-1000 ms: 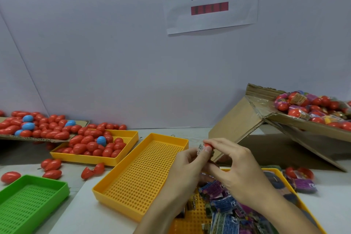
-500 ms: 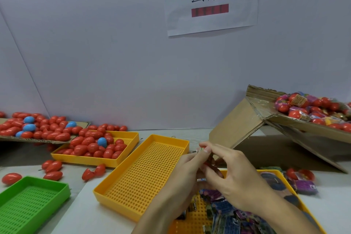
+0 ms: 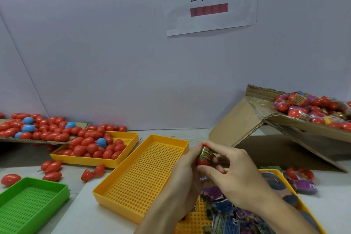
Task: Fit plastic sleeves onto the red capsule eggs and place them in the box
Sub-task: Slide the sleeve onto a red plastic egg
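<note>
Head view: we hold a glossy red capsule egg, oval and upright, with a printed green plastic sleeve round its middle, above the perforated yellow tray. Our left hand cups it; our right hand pinches it top and bottom.

**Sleeved red egg held upright at centre; stock and box around it**

A red capsule egg is held upright at centre, a green printed plastic sleeve wrapped around its middle, red showing at both ends. Loose flat sleeves are piled at 5 o'clock in a yellow tray. Bare red eggs, a few blue among them, are heaped at 9 o'clock. Sleeved eggs lie in the tilted cardboard box at 3 o'clock.
</note>
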Tool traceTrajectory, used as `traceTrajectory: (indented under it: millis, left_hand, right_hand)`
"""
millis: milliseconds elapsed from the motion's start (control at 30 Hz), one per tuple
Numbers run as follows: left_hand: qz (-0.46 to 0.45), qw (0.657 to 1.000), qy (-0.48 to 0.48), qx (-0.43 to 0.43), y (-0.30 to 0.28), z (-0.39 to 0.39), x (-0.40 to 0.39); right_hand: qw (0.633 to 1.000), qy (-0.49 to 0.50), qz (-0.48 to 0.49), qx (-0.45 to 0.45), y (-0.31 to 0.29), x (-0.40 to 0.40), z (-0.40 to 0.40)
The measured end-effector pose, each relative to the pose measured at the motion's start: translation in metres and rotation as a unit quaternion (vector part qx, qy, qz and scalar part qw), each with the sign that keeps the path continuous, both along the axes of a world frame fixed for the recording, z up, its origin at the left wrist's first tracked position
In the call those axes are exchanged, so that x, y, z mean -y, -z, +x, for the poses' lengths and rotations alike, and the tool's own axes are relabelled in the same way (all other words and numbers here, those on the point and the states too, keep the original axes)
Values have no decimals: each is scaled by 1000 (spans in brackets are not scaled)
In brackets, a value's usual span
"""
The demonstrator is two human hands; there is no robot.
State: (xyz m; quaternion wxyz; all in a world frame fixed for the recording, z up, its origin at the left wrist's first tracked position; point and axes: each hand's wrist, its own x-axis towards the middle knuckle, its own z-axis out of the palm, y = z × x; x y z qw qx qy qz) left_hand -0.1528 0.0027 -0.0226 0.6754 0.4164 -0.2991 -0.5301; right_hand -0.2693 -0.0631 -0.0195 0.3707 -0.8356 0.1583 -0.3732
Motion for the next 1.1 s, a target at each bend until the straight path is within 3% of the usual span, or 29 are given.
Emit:
traceTrajectory:
  millis: [333, 400, 533, 633, 933, 1100]
  left_hand:
    - [-16, 994, 34, -104, -1, -5, 0]
    - [-12, 997, 25, -69, -2, -5, 0]
    - [49, 989, -86, 108, 3, -1, 1]
    - [40, 981, -124, 146, 1, 1, -2]
    - [31, 998, -45, -24, -8, 12, -10]
    - [32, 976, -192, -93, -5, 27, -13]
  right_hand:
    - [995, 1, 85, 44, 6, -1, 4]
    - [993, -1, 103, 49, 5, -1, 3]
    - [996, 67, 65, 7, 6, 1, 2]
    - [992, 119, 26, -30, 6, 3, 1]
    - [995, 94, 35, -19, 9, 5, 2]
    - [994, 107, 14, -36, 13, 6, 2]
